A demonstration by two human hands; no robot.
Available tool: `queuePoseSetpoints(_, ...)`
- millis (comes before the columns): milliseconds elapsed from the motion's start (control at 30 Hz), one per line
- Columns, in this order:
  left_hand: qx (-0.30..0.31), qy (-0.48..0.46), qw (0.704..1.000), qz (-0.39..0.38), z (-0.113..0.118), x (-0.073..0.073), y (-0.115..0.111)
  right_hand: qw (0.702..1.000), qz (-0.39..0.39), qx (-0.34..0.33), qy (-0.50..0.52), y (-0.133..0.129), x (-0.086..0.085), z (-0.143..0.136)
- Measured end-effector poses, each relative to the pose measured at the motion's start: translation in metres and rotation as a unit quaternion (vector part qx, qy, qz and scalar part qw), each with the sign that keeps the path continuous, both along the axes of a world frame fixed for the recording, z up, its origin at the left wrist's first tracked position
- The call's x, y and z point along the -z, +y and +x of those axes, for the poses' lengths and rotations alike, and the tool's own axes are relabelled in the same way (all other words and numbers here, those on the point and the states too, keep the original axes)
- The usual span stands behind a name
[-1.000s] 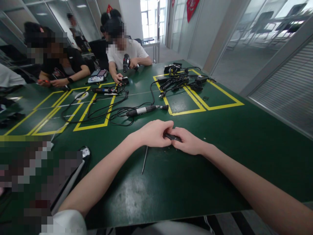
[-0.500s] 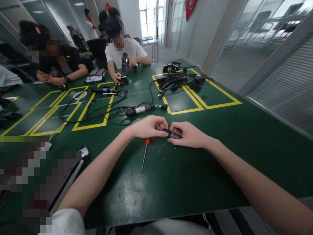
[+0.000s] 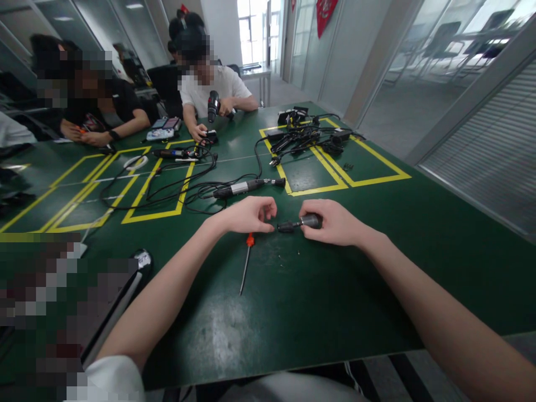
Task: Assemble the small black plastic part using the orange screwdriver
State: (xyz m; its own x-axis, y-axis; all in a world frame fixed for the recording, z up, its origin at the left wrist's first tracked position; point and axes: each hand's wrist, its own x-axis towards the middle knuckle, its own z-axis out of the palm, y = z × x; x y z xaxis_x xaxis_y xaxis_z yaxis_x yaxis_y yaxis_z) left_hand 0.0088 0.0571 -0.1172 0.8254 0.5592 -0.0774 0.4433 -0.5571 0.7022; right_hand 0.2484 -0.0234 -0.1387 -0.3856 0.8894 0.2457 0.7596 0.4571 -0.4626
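My right hand (image 3: 333, 222) is closed around a dark grey cylindrical tool part (image 3: 312, 220). A thin metal neck and a black tip (image 3: 286, 227) stick out of it to the left. My left hand (image 3: 253, 215) is just left of that tip, apart from it, with fingers curled and the thumb spread away, holding nothing visible. Below my left hand lies a screwdriver (image 3: 245, 268) with an orange-red handle end and a long metal shaft; the hand may cover part of its handle. Tiny bits (image 3: 280, 257) lie on the table nearby.
Beyond my hands lies a corded electric screwdriver (image 3: 243, 188) with loops of black cable. A heap of black cables and adapters (image 3: 299, 134) sits within yellow tape (image 3: 379, 181) on the green table (image 3: 318, 312). Across the table, a person (image 3: 218, 84) holds a drill (image 3: 213, 106).
My hands have separated. The left let go of the tool part and drew left; the right shifted slightly right with the part, whose neck and black tip now show.
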Motion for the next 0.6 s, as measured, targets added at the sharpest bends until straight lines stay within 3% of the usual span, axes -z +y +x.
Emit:
queuePoseSetpoints(167,0.033,0.044,0.998,0.008,0.004,-0.0003,-0.0053,0.998,0.055,-0.02,0.004,-0.0034,-0.0021,-0.0049)
queuePoseSetpoints(367,0.04,0.047,0.998,0.001,0.008,0.0036,-0.0068,0.997,0.067,-0.023,0.021,-0.0046,-0.0031,-0.0045)
queuePoseSetpoints(600,0.022,0.056,0.998,0.019,0.0023,0.0039,-0.0025,0.994,0.048,0.052,0.083,-0.0004,-0.0038,0.0021)
